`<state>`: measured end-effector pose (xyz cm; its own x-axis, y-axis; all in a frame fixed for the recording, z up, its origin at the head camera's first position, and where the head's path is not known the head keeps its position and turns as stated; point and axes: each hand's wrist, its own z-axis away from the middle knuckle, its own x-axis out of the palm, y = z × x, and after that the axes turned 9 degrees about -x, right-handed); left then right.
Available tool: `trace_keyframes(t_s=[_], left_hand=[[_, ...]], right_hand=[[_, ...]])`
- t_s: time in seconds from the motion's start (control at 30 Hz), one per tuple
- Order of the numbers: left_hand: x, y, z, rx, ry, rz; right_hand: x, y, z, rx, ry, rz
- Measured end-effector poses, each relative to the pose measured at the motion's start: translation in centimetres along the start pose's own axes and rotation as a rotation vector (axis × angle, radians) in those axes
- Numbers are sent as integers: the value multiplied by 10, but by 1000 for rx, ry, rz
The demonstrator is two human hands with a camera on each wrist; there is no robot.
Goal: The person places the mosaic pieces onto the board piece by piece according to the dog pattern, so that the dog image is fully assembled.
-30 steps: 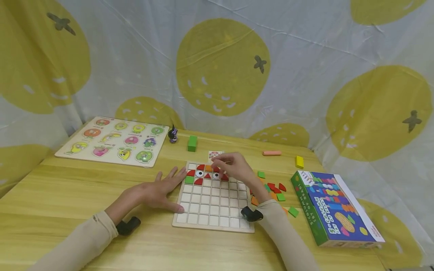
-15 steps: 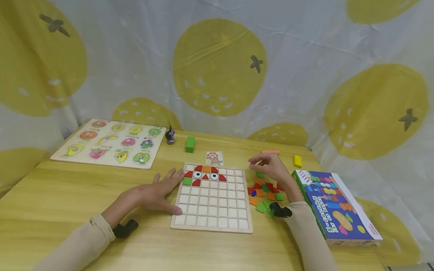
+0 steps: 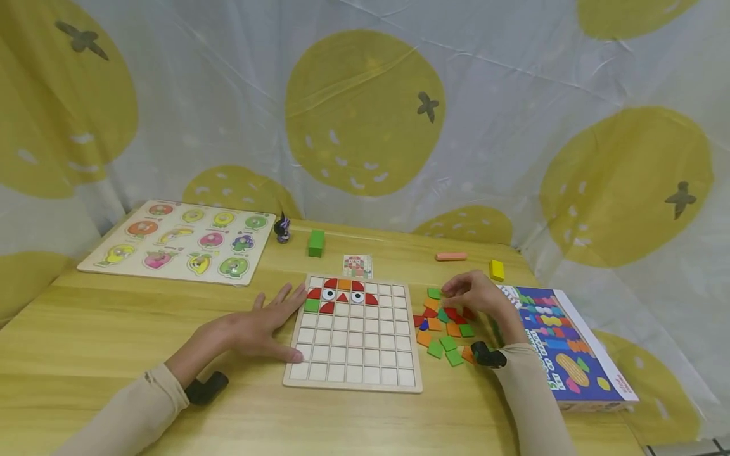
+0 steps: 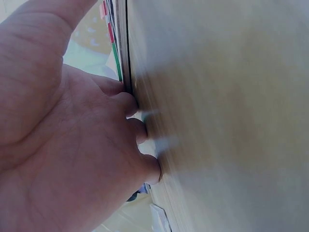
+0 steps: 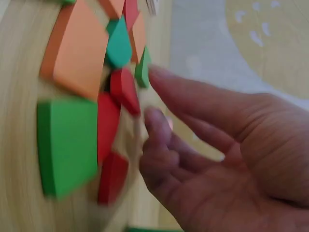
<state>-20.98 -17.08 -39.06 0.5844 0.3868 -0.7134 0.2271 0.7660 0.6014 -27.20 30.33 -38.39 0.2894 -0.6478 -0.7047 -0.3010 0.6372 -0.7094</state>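
A wooden grid board [image 3: 355,339] lies in front of the person, with red, orange and green tiles and two eye tiles in its upper left cells. My left hand [image 3: 253,332] touches the board's left edge with fingers and thumb spread; the left wrist view shows those fingertips against the edge. Above the pile of loose tiles right of the board is my right hand [image 3: 481,299]. Its thumb and fingers are apart with nothing between them. Close to its fingertips, in the right wrist view, are a red tile [image 5: 124,91] and a teal tile [image 5: 118,46].
A small pattern card [image 3: 357,266] lies behind the board. The colourful box [image 3: 582,354] stands at the right, near the right forearm. A fruit puzzle board [image 3: 182,244], a dark figurine [image 3: 282,228] and a green block [image 3: 316,243] are farther back, as is a yellow block [image 3: 497,270].
My right hand has left the board's top rows and moved right, then down over the loose tiles. The left hand stays at the board's edge. The view has shifted slightly.
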Motion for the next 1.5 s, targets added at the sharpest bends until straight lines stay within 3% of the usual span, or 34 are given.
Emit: trace_keyframes(t_s=[0.27, 0.57, 0.83, 1.07, 1.27, 1.5], left_hand=[[-1, 0, 5, 5, -3, 4], [-1, 2, 2, 13, -5, 4], [1, -1, 3, -7, -2, -3], [0, 0, -1, 1, 5, -6], [0, -1, -1, -8, 8, -21], [1, 1, -1, -17, 2, -21]], right_hand=[[-5, 0, 7, 21, -103, -15], [-5, 0, 11, 75, -89, 27], [-1, 1, 8, -16, -49, 88], [6, -10, 2, -31, -43, 23], [16, -23, -6, -121, -67, -45], [43, -49, -19, -176, -125, -176]])
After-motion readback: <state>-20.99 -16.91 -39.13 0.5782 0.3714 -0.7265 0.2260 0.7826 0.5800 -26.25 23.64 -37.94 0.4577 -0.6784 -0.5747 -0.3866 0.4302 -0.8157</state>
